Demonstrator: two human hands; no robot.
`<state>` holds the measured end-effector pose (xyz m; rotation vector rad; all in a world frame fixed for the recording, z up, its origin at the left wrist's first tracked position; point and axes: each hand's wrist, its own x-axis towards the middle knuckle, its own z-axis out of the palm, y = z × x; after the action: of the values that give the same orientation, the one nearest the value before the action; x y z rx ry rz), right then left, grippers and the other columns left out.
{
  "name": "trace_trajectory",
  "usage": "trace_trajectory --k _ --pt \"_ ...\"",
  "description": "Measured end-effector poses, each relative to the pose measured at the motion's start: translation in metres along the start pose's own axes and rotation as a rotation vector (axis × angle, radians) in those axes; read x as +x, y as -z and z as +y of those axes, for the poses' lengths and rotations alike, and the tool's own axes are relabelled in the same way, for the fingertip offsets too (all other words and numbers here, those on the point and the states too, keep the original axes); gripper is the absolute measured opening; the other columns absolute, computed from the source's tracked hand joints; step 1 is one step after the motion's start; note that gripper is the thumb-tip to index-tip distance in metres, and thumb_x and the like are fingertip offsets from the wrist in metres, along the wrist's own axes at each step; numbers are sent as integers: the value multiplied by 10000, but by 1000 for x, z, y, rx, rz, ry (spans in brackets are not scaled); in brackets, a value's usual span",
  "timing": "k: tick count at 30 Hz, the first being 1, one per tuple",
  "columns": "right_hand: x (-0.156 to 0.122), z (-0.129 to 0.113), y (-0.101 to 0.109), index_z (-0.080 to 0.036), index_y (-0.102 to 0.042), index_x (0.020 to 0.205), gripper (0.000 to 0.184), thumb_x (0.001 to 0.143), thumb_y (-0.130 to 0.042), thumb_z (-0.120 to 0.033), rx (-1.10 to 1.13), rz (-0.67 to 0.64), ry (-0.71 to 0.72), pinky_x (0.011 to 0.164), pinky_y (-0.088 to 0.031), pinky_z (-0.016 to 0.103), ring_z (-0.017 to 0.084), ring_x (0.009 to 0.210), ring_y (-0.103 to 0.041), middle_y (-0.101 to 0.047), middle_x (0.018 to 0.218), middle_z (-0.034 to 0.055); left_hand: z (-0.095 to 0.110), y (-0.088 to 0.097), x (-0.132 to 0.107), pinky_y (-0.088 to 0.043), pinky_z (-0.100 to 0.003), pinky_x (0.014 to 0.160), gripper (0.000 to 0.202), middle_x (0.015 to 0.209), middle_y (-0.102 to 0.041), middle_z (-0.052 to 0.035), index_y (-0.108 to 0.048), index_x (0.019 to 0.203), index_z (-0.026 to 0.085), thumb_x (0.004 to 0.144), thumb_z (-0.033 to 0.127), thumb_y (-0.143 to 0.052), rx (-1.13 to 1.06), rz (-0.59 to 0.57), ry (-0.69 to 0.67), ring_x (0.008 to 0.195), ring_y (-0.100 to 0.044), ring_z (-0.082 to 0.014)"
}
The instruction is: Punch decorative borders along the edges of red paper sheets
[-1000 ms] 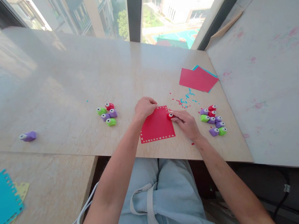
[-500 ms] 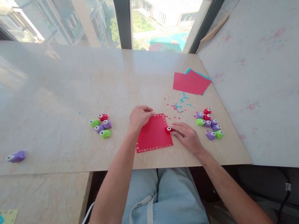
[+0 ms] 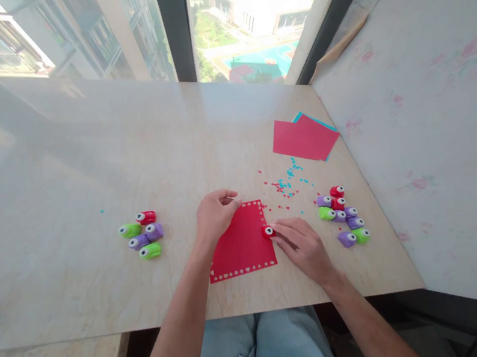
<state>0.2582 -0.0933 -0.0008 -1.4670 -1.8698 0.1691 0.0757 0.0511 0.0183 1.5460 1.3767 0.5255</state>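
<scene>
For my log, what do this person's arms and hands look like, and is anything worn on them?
The left hand and right hand are ungloved, five-fingered human hands. The visible forearms show no sleeve, watch or bracelet; fingernail details are too small to tell.

At centre, a matt red paper sheet [image 3: 240,242] and a glossy plastic punch [image 3: 268,232] on a smooth, softly shiny tabletop [image 3: 187,144]; at bottom centre, matt denim-like cloth trousers [image 3: 290,340].

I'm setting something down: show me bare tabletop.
Bare: tabletop between window and left punch cluster, and between that cluster and the left hand. Crowded: right of the red sheet, with paper bits, right hand and more punches.
</scene>
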Motion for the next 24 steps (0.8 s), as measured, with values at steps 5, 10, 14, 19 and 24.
trace_trajectory --k 5,10,14,19,24 --pt "3 -2 0 -231 -650 1198 317 907 -627 -107 10 -2 -22 844 -559 404 218 969 -668 -722 1044 95 2 1 0 -528 -290 712 241 861 -772 -70 -727 967 178 775 305 -656 -18 4 19 814 -715 -213" --pt "4 -2 -1 -254 -648 1226 356 905 -620 -104 21 -12 -41 843 -562 408 222 963 -679 -726 1044 90 4 2 -2 -532 -298 715 240 839 -771 -56 -727 956 190 771 323 -651 -70 -2 34 797 -711 -211" --pt "5 -2 -2 -268 -643 1259 393 905 -612 -102 23 -20 -57 846 -567 407 226 963 -689 -732 1055 89 6 0 -3 -540 -301 738 227 844 -772 -53 -730 954 198 766 301 -654 -93 9 58 807 -715 -209" --pt "7 -3 -3 -273 -638 1271 410 905 -614 -91 36 -22 -65 848 -567 403 224 980 -686 -731 1072 89 8 1 -2 -543 -310 759 214 838 -773 -49 -730 947 199 764 285 -659 -113 9 78 808 -717 -211" --pt "8 -4 -2 -272 -636 1271 413 903 -618 -85 45 -28 -77 844 -566 406 224 977 -683 -729 1064 89 9 2 -2 -547 -326 790 231 841 -774 -53 -733 959 189 757 279 -667 -155 4 90 815 -718 -215"
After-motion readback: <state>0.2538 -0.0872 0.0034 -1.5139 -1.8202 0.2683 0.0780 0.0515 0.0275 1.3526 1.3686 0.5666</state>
